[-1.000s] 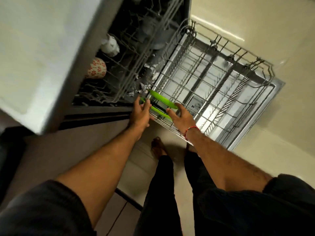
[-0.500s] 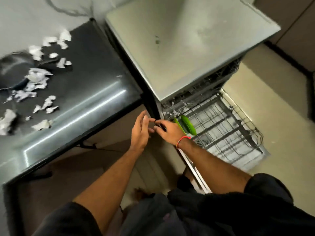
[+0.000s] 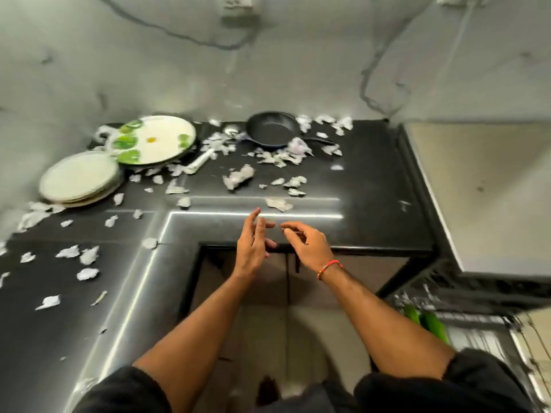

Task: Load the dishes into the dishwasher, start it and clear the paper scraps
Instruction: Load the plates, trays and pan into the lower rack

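Poised over the front edge of the black tabletop [image 3: 372,204]: left hand [image 3: 253,242] and right hand [image 3: 307,245], both loose-fingered, holding nothing. Beyond them, paper scraps [image 3: 238,178], stacked plates [image 3: 79,178], flowered plate [image 3: 155,141], frying pan [image 3: 272,129]. Lower right, green plates [image 3: 429,323] in the dishwasher rack [image 3: 477,332].

The countertop [image 3: 372,204] is glossy black, strewn with white paper scraps [image 3: 238,177]. At ten o'clock a white plate with green leaf patches and a yellow centre [image 3: 153,141] sits beside a stack of plain cream plates [image 3: 79,177], and a black frying pan [image 3: 272,129] lies at twelve. Bright green plates [image 3: 429,323] show at four o'clock, and a red thread bracelet [image 3: 329,267] circles one wrist.
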The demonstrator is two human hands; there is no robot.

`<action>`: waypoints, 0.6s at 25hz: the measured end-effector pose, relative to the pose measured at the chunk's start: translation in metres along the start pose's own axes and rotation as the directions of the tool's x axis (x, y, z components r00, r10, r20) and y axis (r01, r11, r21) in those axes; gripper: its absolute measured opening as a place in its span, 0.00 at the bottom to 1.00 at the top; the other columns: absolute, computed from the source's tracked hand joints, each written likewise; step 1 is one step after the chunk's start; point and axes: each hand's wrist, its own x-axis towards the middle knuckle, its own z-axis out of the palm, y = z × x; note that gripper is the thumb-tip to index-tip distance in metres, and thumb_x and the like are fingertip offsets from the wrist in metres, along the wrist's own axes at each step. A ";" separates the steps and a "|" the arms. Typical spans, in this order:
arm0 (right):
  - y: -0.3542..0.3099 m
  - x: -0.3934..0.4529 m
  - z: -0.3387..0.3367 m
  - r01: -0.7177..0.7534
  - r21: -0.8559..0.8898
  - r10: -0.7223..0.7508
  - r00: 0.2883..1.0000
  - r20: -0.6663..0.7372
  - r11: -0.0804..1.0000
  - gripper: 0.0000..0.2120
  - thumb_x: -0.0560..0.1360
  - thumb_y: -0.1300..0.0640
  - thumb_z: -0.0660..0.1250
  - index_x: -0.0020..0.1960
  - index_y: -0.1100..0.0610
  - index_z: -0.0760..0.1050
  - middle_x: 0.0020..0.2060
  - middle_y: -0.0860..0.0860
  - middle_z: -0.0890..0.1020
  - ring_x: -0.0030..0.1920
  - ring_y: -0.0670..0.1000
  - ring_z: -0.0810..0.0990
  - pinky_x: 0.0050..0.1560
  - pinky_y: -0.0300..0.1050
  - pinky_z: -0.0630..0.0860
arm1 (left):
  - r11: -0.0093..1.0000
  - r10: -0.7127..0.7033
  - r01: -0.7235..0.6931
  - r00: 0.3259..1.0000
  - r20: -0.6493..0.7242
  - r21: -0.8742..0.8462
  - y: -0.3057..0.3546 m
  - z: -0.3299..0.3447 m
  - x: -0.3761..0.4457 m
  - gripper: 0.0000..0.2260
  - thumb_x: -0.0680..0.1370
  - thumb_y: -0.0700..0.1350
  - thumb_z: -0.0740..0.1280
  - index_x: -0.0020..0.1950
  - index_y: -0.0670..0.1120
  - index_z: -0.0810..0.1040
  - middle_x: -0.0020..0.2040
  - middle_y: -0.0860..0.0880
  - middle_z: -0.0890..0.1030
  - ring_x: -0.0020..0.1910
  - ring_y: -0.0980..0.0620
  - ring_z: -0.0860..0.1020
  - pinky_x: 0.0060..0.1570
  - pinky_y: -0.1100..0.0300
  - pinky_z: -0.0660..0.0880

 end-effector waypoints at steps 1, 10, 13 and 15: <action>-0.013 0.011 0.017 0.024 0.012 -0.024 0.999 0.038 1.000 0.09 0.79 0.54 0.67 0.57 0.49 0.82 0.48 0.44 0.85 0.50 0.42 0.82 0.54 0.34 0.76 | 1.000 0.006 -0.006 0.999 -0.052 0.005 0.004 -0.022 0.006 0.18 0.84 0.55 0.57 0.74 0.54 0.66 0.56 0.49 0.83 0.37 0.48 0.82 0.29 0.59 0.75; -0.089 0.097 0.119 0.116 0.170 -0.162 0.944 0.287 0.979 0.11 0.79 0.61 0.65 0.57 0.49 0.78 0.50 0.48 0.83 0.46 0.45 0.80 0.44 0.33 0.77 | 0.989 -0.139 0.101 0.871 -0.470 -0.105 0.007 -0.153 0.032 0.18 0.85 0.55 0.55 0.74 0.53 0.66 0.56 0.50 0.82 0.38 0.48 0.81 0.30 0.58 0.75; -0.100 0.131 0.142 0.129 0.195 -0.193 0.914 0.358 0.972 0.14 0.79 0.63 0.65 0.55 0.44 0.76 0.50 0.47 0.83 0.46 0.45 0.79 0.43 0.34 0.77 | 0.987 -0.151 0.088 0.808 -0.569 -0.137 0.014 -0.172 0.047 0.17 0.85 0.54 0.56 0.74 0.53 0.65 0.56 0.49 0.81 0.38 0.48 0.80 0.29 0.58 0.75; -0.105 0.156 0.159 0.124 0.211 -0.207 0.877 0.433 0.970 0.14 0.79 0.63 0.65 0.60 0.48 0.75 0.53 0.49 0.82 0.49 0.44 0.81 0.50 0.34 0.78 | 0.985 -0.160 0.077 0.753 -0.638 -0.157 0.017 -0.187 0.062 0.18 0.85 0.54 0.57 0.74 0.52 0.66 0.57 0.49 0.81 0.38 0.48 0.80 0.28 0.59 0.74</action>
